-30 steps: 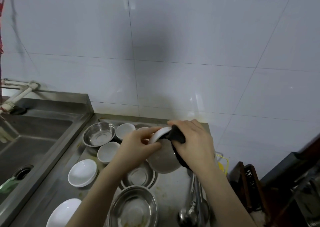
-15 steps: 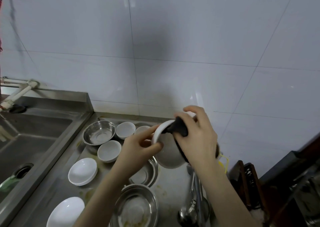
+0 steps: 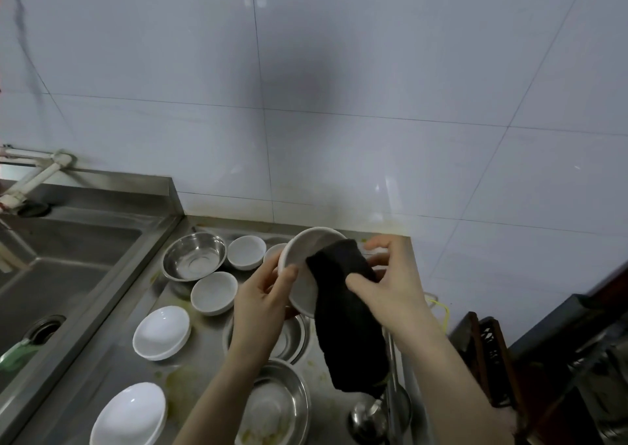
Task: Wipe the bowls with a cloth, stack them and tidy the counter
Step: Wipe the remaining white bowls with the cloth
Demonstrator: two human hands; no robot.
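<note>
Our left hand point(image 3: 263, 296) grips the white bowl point(image 3: 307, 268) above the counter point(image 3: 204, 349); our right hand point(image 3: 390, 285) pinches the dark cloth point(image 3: 343, 308). We should press firmly, turning the bowl steadily.

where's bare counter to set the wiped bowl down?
Bare steel at the back right corner behind the right hand, and a stained strip between the white dishes and steel bowls. Back left is crowded with bowls.

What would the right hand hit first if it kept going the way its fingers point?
The right hand points left and away, gripping the cloth. Straight on, it would likely first meet the inside of the bowl that the left hand holds; depth is unclear.
</note>
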